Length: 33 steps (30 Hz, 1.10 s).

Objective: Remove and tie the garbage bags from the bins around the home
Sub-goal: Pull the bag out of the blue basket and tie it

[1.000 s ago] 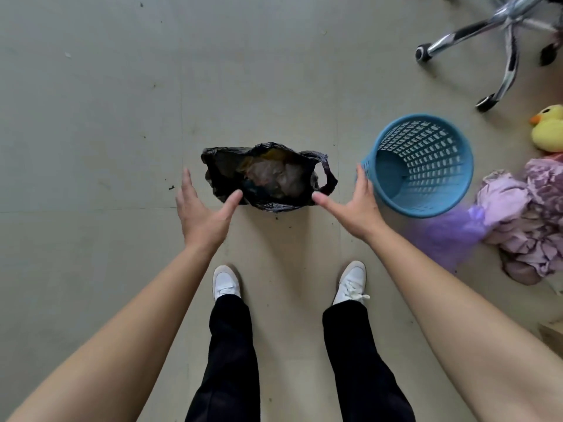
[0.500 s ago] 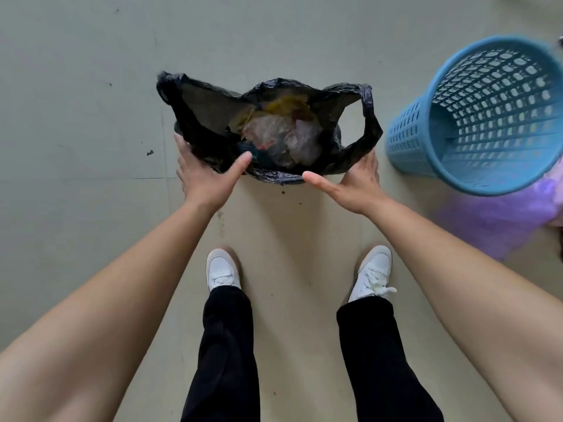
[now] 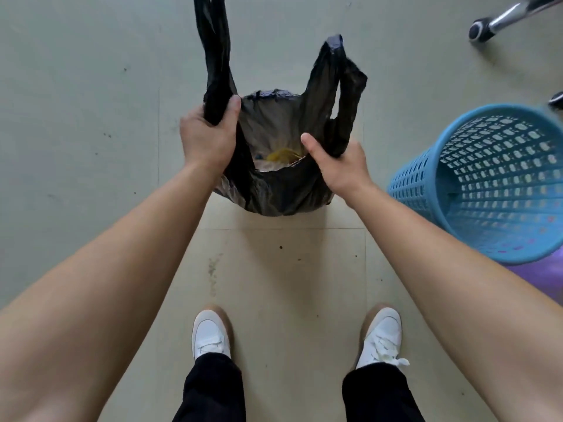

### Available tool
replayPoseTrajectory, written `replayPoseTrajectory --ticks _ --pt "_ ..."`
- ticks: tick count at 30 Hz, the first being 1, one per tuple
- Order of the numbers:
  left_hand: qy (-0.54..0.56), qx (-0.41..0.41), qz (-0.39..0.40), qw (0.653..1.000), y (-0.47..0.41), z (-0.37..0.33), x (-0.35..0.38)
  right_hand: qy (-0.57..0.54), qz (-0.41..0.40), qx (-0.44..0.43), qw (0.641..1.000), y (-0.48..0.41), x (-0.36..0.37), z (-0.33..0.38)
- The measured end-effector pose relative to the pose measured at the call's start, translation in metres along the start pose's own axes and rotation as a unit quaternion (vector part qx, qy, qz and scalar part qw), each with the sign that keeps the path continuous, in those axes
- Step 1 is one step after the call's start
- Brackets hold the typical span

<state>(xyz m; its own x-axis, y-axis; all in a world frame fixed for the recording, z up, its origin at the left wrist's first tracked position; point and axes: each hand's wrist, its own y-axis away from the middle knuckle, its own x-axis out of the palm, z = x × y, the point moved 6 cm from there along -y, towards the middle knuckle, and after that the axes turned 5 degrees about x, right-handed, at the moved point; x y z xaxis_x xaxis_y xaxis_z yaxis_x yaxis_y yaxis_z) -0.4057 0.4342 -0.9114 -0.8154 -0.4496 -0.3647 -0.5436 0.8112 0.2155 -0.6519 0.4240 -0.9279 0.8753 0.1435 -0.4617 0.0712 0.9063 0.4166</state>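
Observation:
A black garbage bag (image 3: 280,190) stands on the floor in front of my feet, its mouth open and yellowish rubbish showing inside. My left hand (image 3: 207,135) grips the bag's left handle strip, which stretches up past the top of the frame. My right hand (image 3: 338,162) grips the base of the right handle loop, whose upper end stands free above it. The blue lattice bin (image 3: 493,184) lies tipped just right of the bag, with nothing visible inside.
A purple bag (image 3: 536,275) lies under the bin at the right edge. A chrome chair leg with a black caster (image 3: 481,32) reaches in at the top right. My white shoes (image 3: 210,336) stand on the grey tiled floor below the bag.
Both hands went from open beside the bag to gripping its two handles. The handles are now pulled upright and the bag's mouth is drawn narrower.

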Motion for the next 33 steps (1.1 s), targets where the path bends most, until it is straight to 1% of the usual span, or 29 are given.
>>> replayPoseTrajectory --ticks 2,4,7,10,12,14,15,17,19,22,24,26,28,30,32,33 --pt "0.059 -0.003 0.004 0.998 0.004 -0.008 0.01 -0.021 0.011 0.007 1.0 -0.009 -0.001 -0.005" --pt "0.093 -0.003 0.008 0.996 0.007 -0.015 0.018 -0.024 0.025 -0.004 0.999 -0.017 -0.002 -0.003" --pt "0.134 0.001 0.032 0.99 0.001 -0.018 0.026 -0.065 0.033 -0.023 0.997 -0.033 -0.006 -0.004" --pt "0.111 0.024 0.059 0.992 -0.016 -0.017 0.036 -0.041 0.032 -0.053 0.997 -0.048 -0.012 -0.004" --pt "0.105 0.033 0.032 0.993 -0.027 -0.017 0.038 -0.042 0.03 -0.053 0.997 -0.059 -0.017 -0.005" --pt "0.143 0.024 0.005 0.989 -0.035 -0.02 0.04 -0.08 0.03 -0.057 0.995 -0.066 -0.022 -0.002" --pt "0.192 0.012 0.003 0.981 -0.037 -0.024 0.042 -0.105 0.021 -0.061 0.992 -0.068 -0.024 0.0" --pt "0.301 -0.004 0.029 0.953 -0.041 -0.029 0.05 -0.143 0.005 -0.065 0.988 -0.068 -0.026 0.003" --pt "0.375 -0.019 0.058 0.925 -0.042 -0.03 0.06 -0.144 0.005 -0.09 0.986 -0.067 -0.025 0.01" --pt "0.369 -0.047 0.122 0.92 -0.048 -0.012 0.075 -0.056 0.01 -0.162 0.985 -0.074 -0.022 0.019" --pt "0.357 -0.05 0.166 0.918 -0.051 0.002 0.083 0.025 0.008 -0.185 0.982 -0.081 -0.018 0.019" --pt "0.335 -0.036 0.189 0.922 -0.048 0.007 0.088 0.113 0.025 -0.176 0.978 -0.083 -0.009 0.014" --pt "0.316 -0.011 0.212 0.925 -0.039 0.005 0.086 0.175 0.052 -0.165 0.969 -0.077 -0.002 0.009" --pt "0.308 0.017 0.25 0.918 -0.027 0.001 0.081 0.201 0.073 -0.165 0.963 -0.068 0.001 0.007" --pt "0.262 0.049 0.282 0.922 -0.015 0.003 0.076 0.224 0.087 -0.161 0.957 -0.063 0.001 0.002" --pt "0.24 0.061 0.286 0.926 -0.012 0.005 0.075 0.234 0.099 -0.164 0.953 -0.061 0.003 0.0"
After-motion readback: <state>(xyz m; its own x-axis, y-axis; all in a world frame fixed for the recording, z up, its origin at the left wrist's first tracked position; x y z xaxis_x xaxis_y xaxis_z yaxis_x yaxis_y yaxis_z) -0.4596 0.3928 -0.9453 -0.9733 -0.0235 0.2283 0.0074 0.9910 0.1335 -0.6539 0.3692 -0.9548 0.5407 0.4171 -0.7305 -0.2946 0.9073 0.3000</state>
